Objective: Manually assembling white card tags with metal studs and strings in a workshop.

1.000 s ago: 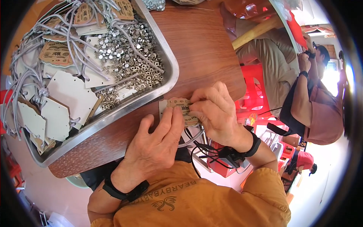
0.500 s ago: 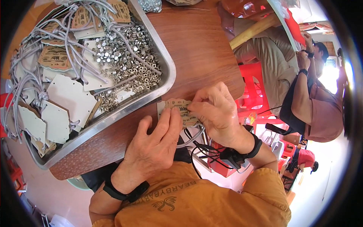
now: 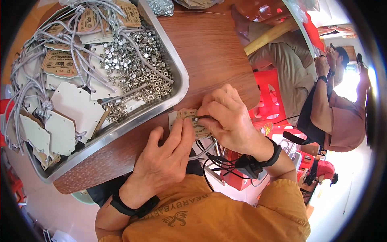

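Observation:
A small tan cardboard tag with printing and a scalloped edge lies at the table's front edge, a white card partly under it. A grey cord hangs below the tag. My left hand rests its outstretched index and middle fingers on the tag, thumb held apart. Over the tag's right side, my right hand pinches a small shiny metal rivet between thumb and fingertips, at the tag's surface. Its exact seating is too small to make out.
A metal tray at the left holds loose rivets, corded tags and white cards. A bag of small metal parts lies behind it. Black cables hang below the table. Another person sits at the right, near red stools.
My right thumb and fingers have shifted slightly left over the tag, and a shiny rivet now shows between them. My left hand stays nearly in place on the tag.

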### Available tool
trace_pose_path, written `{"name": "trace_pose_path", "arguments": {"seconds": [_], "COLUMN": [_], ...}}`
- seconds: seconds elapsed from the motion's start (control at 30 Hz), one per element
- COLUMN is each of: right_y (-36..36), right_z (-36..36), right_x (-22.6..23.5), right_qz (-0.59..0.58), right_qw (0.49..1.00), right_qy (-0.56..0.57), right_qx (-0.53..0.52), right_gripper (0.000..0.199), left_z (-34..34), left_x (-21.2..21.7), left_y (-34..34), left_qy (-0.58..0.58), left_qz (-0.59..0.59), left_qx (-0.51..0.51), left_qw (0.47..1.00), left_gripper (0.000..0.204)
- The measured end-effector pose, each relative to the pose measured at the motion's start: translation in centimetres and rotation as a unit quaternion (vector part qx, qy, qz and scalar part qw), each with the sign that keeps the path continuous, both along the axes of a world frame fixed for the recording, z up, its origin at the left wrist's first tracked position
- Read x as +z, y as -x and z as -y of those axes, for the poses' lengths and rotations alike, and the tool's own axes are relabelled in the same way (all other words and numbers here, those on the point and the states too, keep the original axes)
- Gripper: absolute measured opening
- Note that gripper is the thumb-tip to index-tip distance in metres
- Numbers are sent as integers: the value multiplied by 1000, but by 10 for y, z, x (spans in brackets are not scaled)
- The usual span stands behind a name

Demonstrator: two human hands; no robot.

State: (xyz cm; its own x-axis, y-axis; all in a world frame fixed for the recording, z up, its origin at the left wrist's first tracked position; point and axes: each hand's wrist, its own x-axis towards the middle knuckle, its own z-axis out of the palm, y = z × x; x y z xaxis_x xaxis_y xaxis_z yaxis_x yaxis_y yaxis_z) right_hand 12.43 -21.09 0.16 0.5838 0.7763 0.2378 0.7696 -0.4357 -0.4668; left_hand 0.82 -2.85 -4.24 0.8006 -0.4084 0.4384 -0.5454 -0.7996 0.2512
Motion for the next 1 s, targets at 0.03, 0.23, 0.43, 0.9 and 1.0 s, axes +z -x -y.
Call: {"name": "trace_pose_path", "arguments": {"seconds": [0.03, 0.23, 0.43, 0.9, 1.0], "right_y": [0, -1, -2, -9, -8], "right_z": [0, 1, -2, -3, -3], "right_x": [2, 1, 1, 4, 3], "right_qz": [-1, 17, -25, 27, 0], "right_qw": [1000, 999, 999, 996, 997], "right_qy": [20, 29, 31, 50, 38], "right_qx": [-7, 23, 20, 75, 61], "right_gripper": [23, 23, 23, 22, 20], "left_z": [0, 0, 0, -1, -1], "left_x": [0, 0, -2, 0, -1], "left_y": [0, 0, 1, -1, -1], "left_qy": [0, -13, -3, -3, -6], "left_qz": [1, 4, -2, -5, -5], "left_qx": [0, 3, -2, -6, -5], "left_qw": [1000, 1000, 1000, 1000, 1000], "left_gripper": [35, 35, 37, 38, 38]}}
